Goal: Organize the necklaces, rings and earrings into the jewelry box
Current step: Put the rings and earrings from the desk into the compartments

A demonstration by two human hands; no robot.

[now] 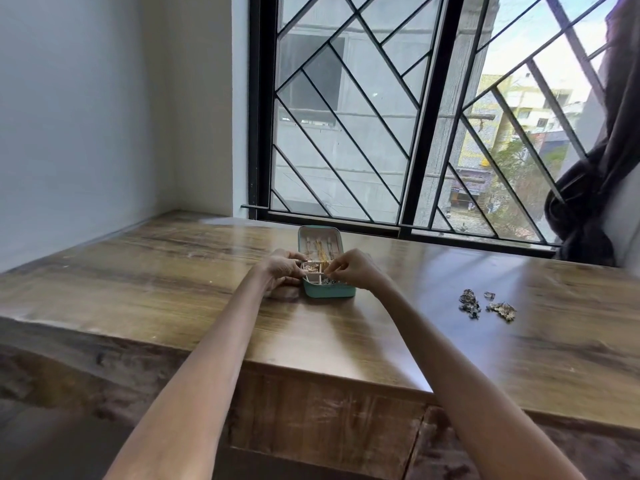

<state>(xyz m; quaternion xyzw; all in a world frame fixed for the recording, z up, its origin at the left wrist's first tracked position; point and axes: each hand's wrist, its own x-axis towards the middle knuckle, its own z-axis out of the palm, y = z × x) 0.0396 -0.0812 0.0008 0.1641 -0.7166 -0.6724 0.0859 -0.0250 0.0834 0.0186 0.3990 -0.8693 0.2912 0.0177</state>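
Note:
A small teal jewelry box [329, 292] stands open on the wooden table [207, 271], its lid [319, 241] raised toward the window with gold necklaces hanging inside. Rings lie in its left compartment, dark pieces in its front one. My left hand [282, 268] grips the box's left side. My right hand [353, 270] hovers over the compartments with fingertips pinched together; what they pinch is too small to tell. A loose pile of rings and earrings [485, 304] lies on the table to the right.
The table's front edge [329, 372] runs close below my forearms. A barred window [398, 133] sits right behind the box, a dark curtain [595, 168] hangs at the far right, and a white wall closes the left side.

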